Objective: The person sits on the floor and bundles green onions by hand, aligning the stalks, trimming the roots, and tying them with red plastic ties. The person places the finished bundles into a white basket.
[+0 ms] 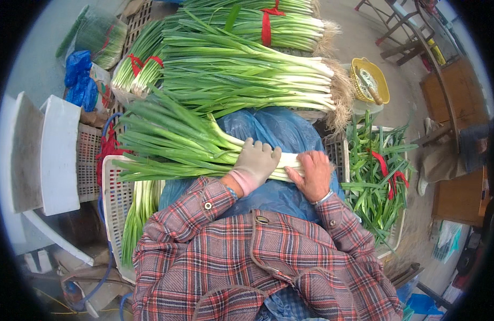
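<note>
A bunch of green onions (182, 148) lies across my lap, leaves to the left and white stems to the right. My left hand (257, 164), in a light glove, grips the bunch where green turns white. My bare right hand (313, 172) lies over the white stems near the root end, its thumb against them. Blue plastic sheeting (271, 124) covers my lap beneath the bunch. Just beyond lies a large pile of green onions (247, 72) with long, stringy roots at the right. Behind it is a bundle (295, 30) tied with red cloth.
White plastic crates flank me: the left one (115, 216) holds green onions, the right one (375, 192) loose leaves and red strips. A yellow basket (381, 82) holds a wooden-handled tool and string. Smaller tied bundles (138, 72) lie at the upper left. Another person's legs (439, 160) show at far right.
</note>
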Available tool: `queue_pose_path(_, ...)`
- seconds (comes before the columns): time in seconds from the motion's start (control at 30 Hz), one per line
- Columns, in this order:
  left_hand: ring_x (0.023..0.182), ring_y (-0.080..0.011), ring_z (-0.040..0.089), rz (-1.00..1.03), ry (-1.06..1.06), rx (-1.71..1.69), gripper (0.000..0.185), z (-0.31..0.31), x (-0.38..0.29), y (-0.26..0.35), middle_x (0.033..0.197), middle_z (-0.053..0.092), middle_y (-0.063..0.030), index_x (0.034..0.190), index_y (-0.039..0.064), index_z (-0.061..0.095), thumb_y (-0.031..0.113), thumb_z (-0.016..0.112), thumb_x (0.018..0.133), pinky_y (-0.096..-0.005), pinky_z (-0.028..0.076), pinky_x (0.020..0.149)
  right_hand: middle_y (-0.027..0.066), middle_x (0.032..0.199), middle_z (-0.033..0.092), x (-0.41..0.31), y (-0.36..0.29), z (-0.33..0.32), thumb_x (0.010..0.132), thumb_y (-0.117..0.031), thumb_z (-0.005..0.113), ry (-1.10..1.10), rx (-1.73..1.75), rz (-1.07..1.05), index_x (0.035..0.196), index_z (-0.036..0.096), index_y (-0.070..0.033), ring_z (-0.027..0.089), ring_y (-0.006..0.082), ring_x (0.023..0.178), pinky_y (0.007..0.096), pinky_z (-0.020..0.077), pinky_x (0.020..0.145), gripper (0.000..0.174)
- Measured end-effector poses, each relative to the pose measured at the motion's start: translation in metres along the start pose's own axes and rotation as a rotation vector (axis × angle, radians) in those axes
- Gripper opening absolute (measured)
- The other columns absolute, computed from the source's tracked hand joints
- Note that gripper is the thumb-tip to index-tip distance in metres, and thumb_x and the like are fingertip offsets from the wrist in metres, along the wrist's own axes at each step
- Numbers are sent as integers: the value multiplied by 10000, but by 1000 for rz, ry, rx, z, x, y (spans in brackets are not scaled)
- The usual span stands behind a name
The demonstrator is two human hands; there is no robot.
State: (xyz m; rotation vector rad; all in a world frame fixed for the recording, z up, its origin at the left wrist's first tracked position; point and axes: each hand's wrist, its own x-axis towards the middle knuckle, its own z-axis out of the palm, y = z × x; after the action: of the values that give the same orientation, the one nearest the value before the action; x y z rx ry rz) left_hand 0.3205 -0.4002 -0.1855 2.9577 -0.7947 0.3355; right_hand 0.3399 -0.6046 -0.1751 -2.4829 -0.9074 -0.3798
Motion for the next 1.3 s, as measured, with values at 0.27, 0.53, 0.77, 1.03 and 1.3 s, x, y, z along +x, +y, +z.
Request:
queue_pose_path(0.27,642,-206,564,-109,88,62,66,15,-5,15,675,550,-19,796,123,577,179,542,803,-368,409,610,77,955,616,29,13,-24,803,-332,699,-234,-20,-100,962,674,-105,572,302,919,399,446,767,278)
queue_pose_path(0.53,939,-310,600,-114,325,106,189,29,-9,21,918,637,-120,926,63,669,175,561,818,-475,468,749,140,963,678,124,-34,44,851,-228,671,-536,550,-110,1029,679,-58,667,303,850,374,526,734,246)
queue_pose_path(0.77,976,-298,636,-249,-56,-281,275,35,-14,22,992,676,-102,1033,83,667,259,558,852,-445,488,831,84,829,711,146,-74,118,829,-230,723,-720,966,142,989,706,-33,646,172,734,314,513,704,253)
queue_pose_path(1.03,1084,-290,604,-316,-75,-431,350,25,-12,20,1150,642,-122,1148,89,625,305,530,889,-418,465,920,-19,758,662,154,-82,117,787,-110,768,-792,1322,483,856,695,-54,562,54,658,222,463,611,115)
queue_pose_path(1.3,1235,-285,506,-293,104,-634,418,42,-21,19,1310,546,-141,1303,85,509,290,461,941,-386,386,1044,-16,739,646,142,-94,132,784,-67,763,-500,1413,562,859,681,-37,559,62,607,232,463,535,116)
